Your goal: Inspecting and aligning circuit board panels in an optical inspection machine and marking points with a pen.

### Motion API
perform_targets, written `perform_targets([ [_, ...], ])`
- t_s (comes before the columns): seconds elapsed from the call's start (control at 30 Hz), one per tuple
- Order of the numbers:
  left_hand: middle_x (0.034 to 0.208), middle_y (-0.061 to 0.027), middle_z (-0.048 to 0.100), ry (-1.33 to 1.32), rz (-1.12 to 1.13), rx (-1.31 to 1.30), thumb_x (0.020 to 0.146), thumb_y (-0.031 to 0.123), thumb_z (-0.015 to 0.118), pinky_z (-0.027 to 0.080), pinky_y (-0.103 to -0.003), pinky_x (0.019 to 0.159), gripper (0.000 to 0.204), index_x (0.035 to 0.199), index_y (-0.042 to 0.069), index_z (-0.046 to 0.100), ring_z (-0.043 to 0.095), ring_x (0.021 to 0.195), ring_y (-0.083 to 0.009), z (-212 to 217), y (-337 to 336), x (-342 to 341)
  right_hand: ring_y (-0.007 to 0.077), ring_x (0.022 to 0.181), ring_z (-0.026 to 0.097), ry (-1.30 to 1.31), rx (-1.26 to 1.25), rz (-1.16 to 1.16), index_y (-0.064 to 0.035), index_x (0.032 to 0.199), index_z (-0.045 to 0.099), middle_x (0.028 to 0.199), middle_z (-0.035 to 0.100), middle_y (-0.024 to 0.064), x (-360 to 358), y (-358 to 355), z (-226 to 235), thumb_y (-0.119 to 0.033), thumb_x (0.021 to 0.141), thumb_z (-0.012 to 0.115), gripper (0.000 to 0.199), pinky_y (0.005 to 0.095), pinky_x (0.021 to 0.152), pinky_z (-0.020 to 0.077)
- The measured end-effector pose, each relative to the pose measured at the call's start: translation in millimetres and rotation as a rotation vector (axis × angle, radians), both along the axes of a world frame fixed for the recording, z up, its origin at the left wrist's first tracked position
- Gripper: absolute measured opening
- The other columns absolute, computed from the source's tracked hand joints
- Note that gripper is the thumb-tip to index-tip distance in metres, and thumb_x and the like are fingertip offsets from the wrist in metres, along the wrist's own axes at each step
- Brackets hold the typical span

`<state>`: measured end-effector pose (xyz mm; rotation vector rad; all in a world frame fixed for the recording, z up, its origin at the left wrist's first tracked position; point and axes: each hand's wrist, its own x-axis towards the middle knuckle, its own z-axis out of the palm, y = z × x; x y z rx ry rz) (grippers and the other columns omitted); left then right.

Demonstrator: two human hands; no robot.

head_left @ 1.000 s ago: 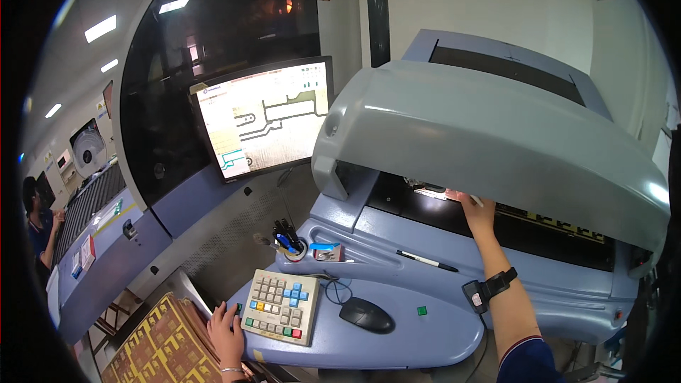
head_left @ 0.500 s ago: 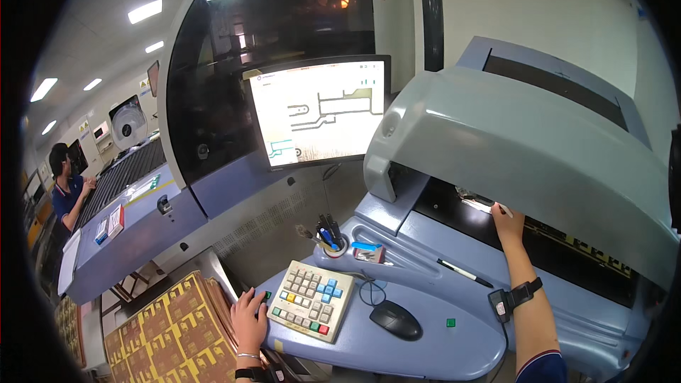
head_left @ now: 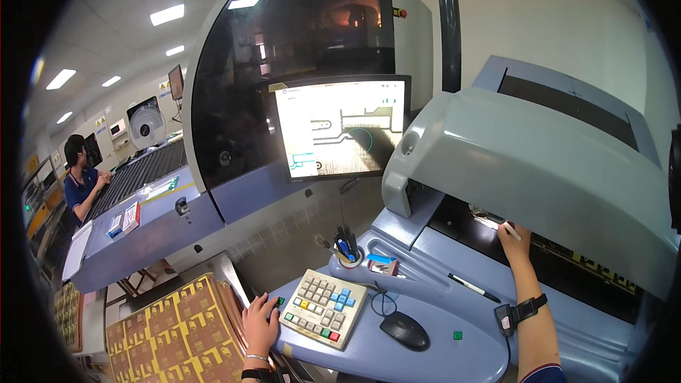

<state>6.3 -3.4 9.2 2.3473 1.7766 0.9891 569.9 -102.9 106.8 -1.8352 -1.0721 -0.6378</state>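
While the left hand [head_left: 259, 320] is laid flat, fingers spread, at the keypad's [head_left: 323, 307] left edge, nothing is gripped there; farther in, a pen [head_left: 508, 227] is pinched by the right hand [head_left: 512, 240] under the grey hood [head_left: 525, 170], beyond the mouse [head_left: 404, 330].

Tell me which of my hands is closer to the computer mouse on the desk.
Left. Your left hand rests beside the keypad, near the mouse; your right hand reaches under the machine hood.
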Motion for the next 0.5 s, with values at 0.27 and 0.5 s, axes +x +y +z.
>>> perform_targets([
  [0.27,0.128,-0.0083,0.057,0.002,0.003,-0.006,0.086,0.018,0.058,0.031,-0.047,0.105,0.028,0.114,0.015,0.066,0.048,0.123,-0.0292,1.2,-0.9,0.1,0.0382,0.080,0.064,0.210,-0.116,-0.016,0.0009,0.084,0.065,0.082,0.066,0.0207,-10.8,-4.6,11.6,-0.029,0.081,0.057,0.031,0.0403,0.072,0.0488],
  [0.5,0.129,-0.0080,0.056,-0.046,-0.011,-0.030,0.086,0.021,0.059,0.029,-0.052,0.106,0.027,0.112,0.018,0.067,0.046,0.126,-0.0302,-0.2,0.1,-0.5,0.0374,0.081,0.063,0.120,-0.021,0.029,0.0006,0.086,0.064,0.083,0.065,0.0204,-3.4,-3.6,2.6,-0.027,0.080,0.058,0.029,0.0397,0.072,0.0487],
])
